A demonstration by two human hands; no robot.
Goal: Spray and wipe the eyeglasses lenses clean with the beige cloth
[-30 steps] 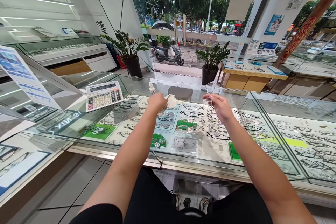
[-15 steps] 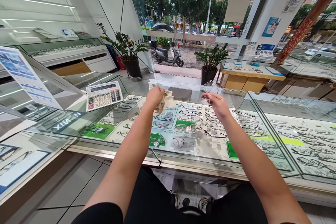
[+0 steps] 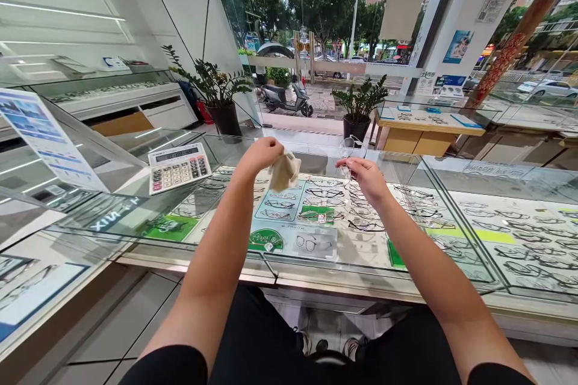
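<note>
Pinched in my left hand (image 3: 265, 155) is a beige cleaning cloth (image 3: 284, 172), which hangs down in folds over the glass counter. My right hand (image 3: 366, 178) has its fingers closed on a pair of thin-rimmed eyeglasses (image 3: 353, 147), raised above the counter with one round lens sticking up. The fingers cover part of the frame. A gap separates the cloth from the eyeglasses. Under both hands, rows of display glasses (image 3: 323, 194) lie inside the glass showcase (image 3: 253, 266).
A calculator (image 3: 179, 167) rests on the counter to the left, beside a tilted printed sign (image 3: 49, 138). Two potted plants (image 3: 226, 117) stand beyond the counter, before the shop window. A wooden display table (image 3: 427, 132) is at the back right.
My left hand has shifted slightly left and up, and the cloth now hangs more freely below it. The white bottle tip beside that hand is no longer visible. My right hand still holds the eyeglasses.
</note>
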